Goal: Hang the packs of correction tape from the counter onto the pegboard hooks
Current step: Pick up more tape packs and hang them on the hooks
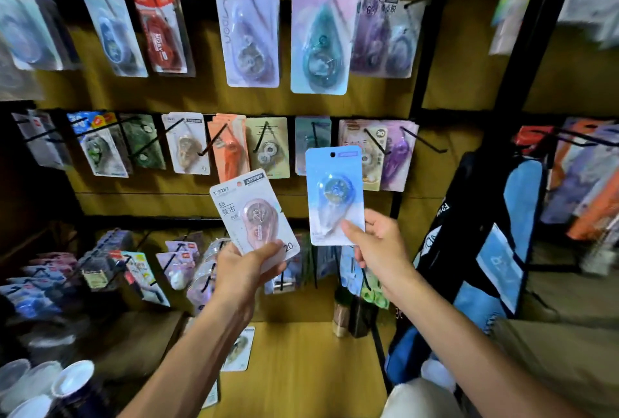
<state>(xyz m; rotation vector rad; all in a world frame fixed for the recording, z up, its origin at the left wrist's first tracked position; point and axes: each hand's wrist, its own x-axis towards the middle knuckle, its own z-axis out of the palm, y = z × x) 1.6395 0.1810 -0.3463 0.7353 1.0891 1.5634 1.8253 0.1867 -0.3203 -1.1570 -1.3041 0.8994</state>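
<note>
Blue pack (335, 194) pinched by its lower edge in the right hand (378, 250) at frame centre, pink pack (254, 216) gripped in the left hand (248, 266) beside it, both mid-hang, next threading each punched hole onto a middle-row hook (375, 141)

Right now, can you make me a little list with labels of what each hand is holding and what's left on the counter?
left hand: the left hand grips the bottom of a white card pack with a pink correction tape, tilted
right hand: the right hand pinches the lower edge of a blue card pack with a blue correction tape, upright
hang hole: the blue pack's hole is on no hook yet
counter: one pale card pack lies on the yellow wooden counter
pegboard: many packs hang on black wire hooks
</note>
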